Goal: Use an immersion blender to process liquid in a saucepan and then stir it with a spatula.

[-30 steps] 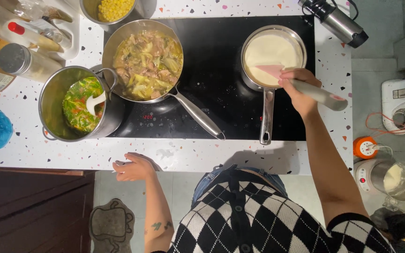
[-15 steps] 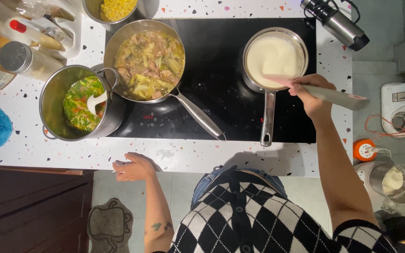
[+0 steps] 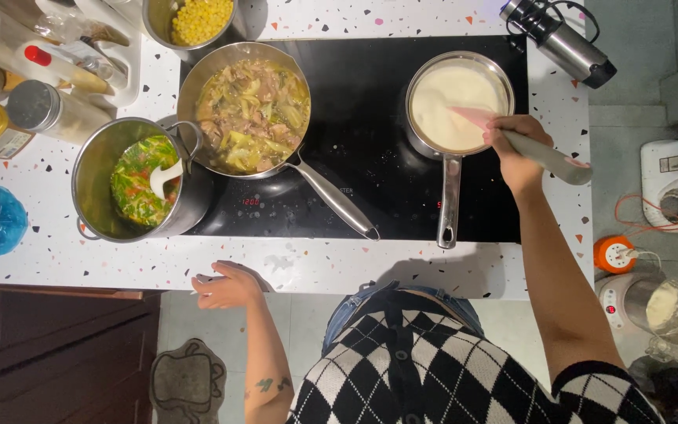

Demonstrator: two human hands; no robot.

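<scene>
While the right hand (image 3: 512, 141) clamps the spatula (image 3: 527, 145) in the saucepan (image 3: 458, 98), the empty left hand (image 3: 225, 286) braces on the bench (image 3: 315, 263)

Black-and-white argyle top (image 3: 449, 369); short sleeves; forearm tattoo (image 3: 270, 385).

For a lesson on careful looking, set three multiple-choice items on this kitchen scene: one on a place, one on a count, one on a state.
1. Where does the left hand rest?
A. on the counter edge
B. on a pan handle
C. in the pot

2. How many vessels stand fully on the black cooktop?
A. one
B. two
C. four

3. What is the right hand doing?
A. hanging free
B. gripping a lid
C. holding a spatula in the white sauce

Answers:
1 A, fingers lie on the speckled edge.
2 B, the frying pan and saucepan.
3 C, the pink blade dips into the sauce.
</scene>
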